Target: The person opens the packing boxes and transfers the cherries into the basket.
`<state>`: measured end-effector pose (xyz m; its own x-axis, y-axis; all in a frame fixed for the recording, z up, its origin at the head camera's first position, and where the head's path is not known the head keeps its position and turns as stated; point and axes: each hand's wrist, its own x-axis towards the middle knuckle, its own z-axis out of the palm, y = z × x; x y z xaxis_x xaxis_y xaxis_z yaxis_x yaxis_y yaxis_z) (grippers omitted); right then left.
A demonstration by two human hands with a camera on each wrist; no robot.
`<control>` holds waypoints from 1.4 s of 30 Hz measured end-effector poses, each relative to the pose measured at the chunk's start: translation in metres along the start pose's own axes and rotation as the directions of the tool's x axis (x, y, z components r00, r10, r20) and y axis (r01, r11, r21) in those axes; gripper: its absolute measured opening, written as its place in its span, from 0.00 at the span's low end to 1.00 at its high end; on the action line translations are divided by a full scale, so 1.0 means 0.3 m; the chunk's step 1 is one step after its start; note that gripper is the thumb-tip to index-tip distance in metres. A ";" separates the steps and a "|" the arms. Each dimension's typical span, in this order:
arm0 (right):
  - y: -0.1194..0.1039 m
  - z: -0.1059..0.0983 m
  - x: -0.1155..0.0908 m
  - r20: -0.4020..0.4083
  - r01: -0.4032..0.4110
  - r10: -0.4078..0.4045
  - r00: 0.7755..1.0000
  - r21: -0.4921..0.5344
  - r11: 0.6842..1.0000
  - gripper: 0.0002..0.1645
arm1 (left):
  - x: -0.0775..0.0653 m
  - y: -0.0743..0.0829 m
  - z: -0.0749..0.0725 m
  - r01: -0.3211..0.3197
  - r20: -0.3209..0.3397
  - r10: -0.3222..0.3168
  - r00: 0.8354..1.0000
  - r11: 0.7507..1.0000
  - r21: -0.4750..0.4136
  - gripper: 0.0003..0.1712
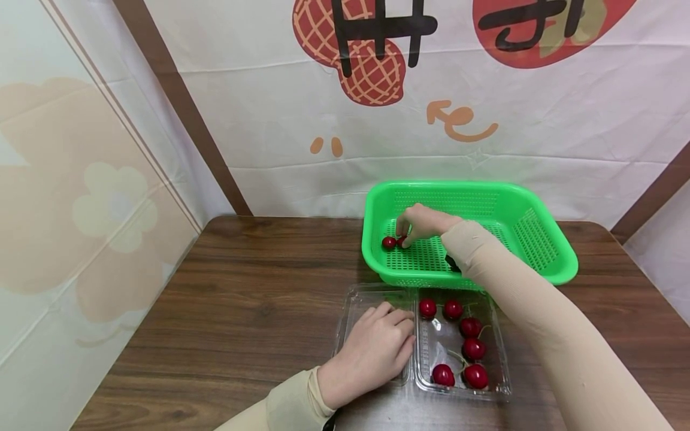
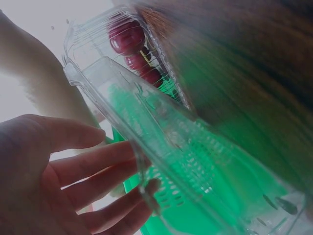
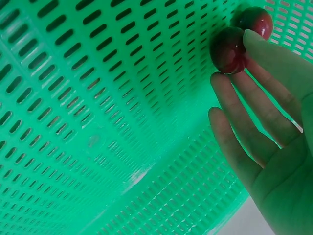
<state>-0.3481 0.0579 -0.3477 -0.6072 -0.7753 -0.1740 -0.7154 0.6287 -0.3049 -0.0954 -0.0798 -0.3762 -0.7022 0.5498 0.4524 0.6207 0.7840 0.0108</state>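
The step in hand looks to be picking cherries out of the green basket (image 1: 566, 263), at the far side of the worktop (image 1: 259, 299), for the clear container (image 1: 439, 344) just in front of it. The right hand (image 1: 426, 221) reaches into the basket's left part, its grip together on a dark cherry (image 3: 228, 50), thumb against one side; a second cherry (image 1: 389, 243) touches it on the left. Six cherries (image 1: 471, 327) lie in the container's right half. The left hand (image 1: 372, 346) rests over the left half, the lid (image 1: 354, 308), fingers loosely bent at its edge, thumb apart, clamped on nothing.

The next move seems to call for a light lift clear of the neighbour and the rim, then a gentle lowering into the right half's bare middle.

The right forearm covers the basket's near rim, and a black item at that wrist is mostly hidden. Whether the pinched fruit has a stem cannot be told. The left hand hides much of the lid, and the left wrist view is hazy and tilted.
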 end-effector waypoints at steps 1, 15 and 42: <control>0.000 0.000 0.000 -0.004 0.002 -0.002 1.000 -0.003 1.000 0.19 | 0.000 0.000 0.000 0.001 0.001 -0.001 1.000 1.000 0.000 0.08; -0.006 -0.028 -0.018 -0.042 0.012 -0.012 0.999 -0.017 1.000 0.11 | 0.000 0.002 0.003 0.000 -0.012 0.000 1.000 1.000 -0.002 0.08; -0.027 -0.141 -0.111 -0.104 0.015 -0.020 0.994 -0.047 0.999 0.07 | 0.004 0.002 0.007 0.011 -0.008 -0.011 1.000 1.000 -0.012 0.08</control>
<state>-0.3368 0.0812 -0.2999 -0.6255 -0.7771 -0.0694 -0.7399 0.6191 -0.2633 -0.0965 -0.0782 -0.3775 -0.7065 0.5385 0.4592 0.6170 0.7865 0.0269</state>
